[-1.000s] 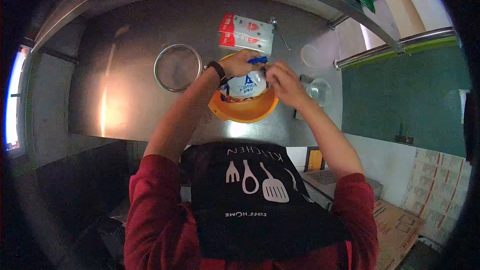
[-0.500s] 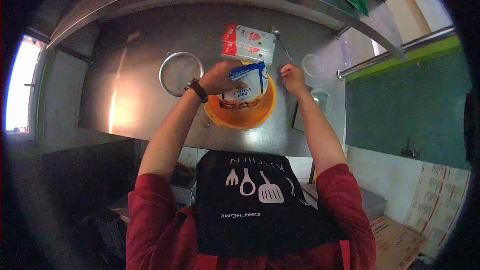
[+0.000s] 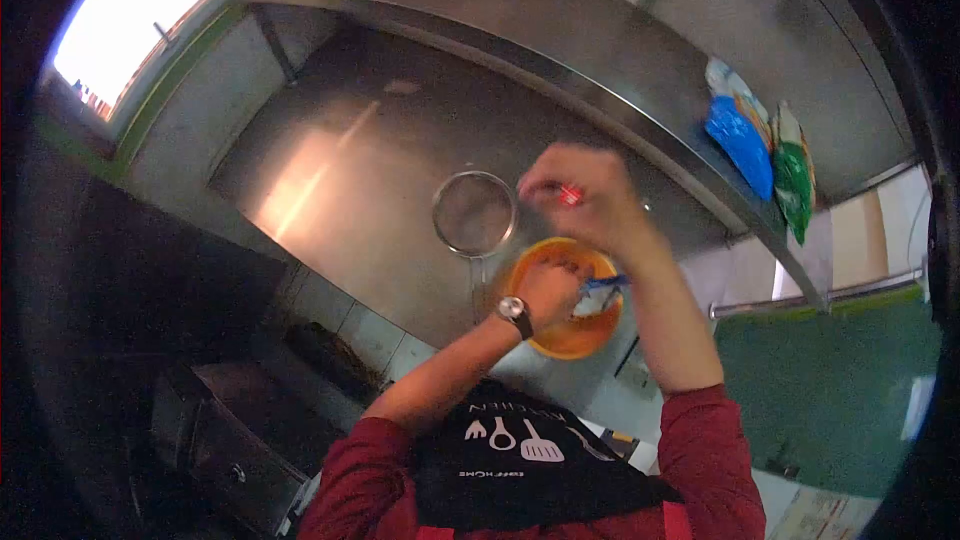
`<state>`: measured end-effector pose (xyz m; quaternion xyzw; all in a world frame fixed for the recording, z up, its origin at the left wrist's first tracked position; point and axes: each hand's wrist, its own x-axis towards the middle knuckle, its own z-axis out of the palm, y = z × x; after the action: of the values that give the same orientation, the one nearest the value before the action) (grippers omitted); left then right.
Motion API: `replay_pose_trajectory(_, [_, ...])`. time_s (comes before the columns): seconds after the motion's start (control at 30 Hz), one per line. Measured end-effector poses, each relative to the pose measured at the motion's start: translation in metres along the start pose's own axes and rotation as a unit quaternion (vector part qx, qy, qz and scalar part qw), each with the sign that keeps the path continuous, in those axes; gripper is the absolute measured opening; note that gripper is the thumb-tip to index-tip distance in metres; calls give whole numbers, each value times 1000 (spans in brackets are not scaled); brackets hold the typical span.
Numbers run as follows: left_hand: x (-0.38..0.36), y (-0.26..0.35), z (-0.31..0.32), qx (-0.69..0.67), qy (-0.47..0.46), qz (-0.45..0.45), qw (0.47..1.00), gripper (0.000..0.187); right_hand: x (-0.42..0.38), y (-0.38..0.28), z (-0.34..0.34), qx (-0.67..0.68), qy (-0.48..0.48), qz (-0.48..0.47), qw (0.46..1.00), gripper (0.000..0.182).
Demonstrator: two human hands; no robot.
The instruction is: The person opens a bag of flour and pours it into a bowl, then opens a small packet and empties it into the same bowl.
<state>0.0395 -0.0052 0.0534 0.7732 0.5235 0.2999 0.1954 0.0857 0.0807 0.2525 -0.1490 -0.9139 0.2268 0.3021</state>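
My left hand (image 3: pixel 553 292), with a watch on its wrist, reaches over the orange bowl (image 3: pixel 568 344) and grips a blue-and-white flour bag (image 3: pixel 603 297). The bag sits tilted within the bowl's outline, partly covered by my fingers and right forearm. Beyond the bowl my right hand (image 3: pixel 590 190) is raised over the counter, its fingers smeared by motion. A small red-and-white patch (image 3: pixel 570 196) shows amid those fingers. Left of my right hand, a round wire sieve (image 3: pixel 475 214) lies on the metal counter, handle toward me.
A steel shelf (image 3: pixel 600 90) runs above the back of the counter (image 3: pixel 370 230). On it lie a blue bag (image 3: pixel 741 140) and a green bag (image 3: pixel 794 175). A bright window (image 3: pixel 140 20) is at upper left, and a green panel (image 3: pixel 820 370) stands at right.
My view has swung left and tilted. My right hand has moved from right of the bowl to beyond it, toward the sieve. My left hand still holds the flour bag, now more tilted.
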Motion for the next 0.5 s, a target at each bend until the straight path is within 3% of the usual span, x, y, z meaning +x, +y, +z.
replay_pose_trajectory(0.07, [0,6,-10,60,-53,25,997,41,53,19,-11,-17,75,17,997,13])
replay_pose_trajectory(0.13, [3,2,-5,43,-52,23,997,41,109,49,-33,-54,132,141,980,15])
replay_pose_trajectory(0.17, [3,-3,-6,30,-56,33,997,43,134,73,-39,-59,113,139,982,15])
replay_pose_trajectory(0.2, [8,4,-25,31,-136,-12,990,43,150,98,-45,-64,95,141,983,14])
replay_pose_trajectory(0.3, [17,-8,-30,-14,-123,34,992,44,172,144,-47,-117,36,199,972,17])
replay_pose_trajectory(0.4, [27,-17,-29,-20,-104,70,992,46,171,155,-44,-17,68,227,971,21])
replay_pose_trajectory(0.5, [32,-22,-27,-35,-132,62,989,48,164,151,-47,-15,104,228,968,26])
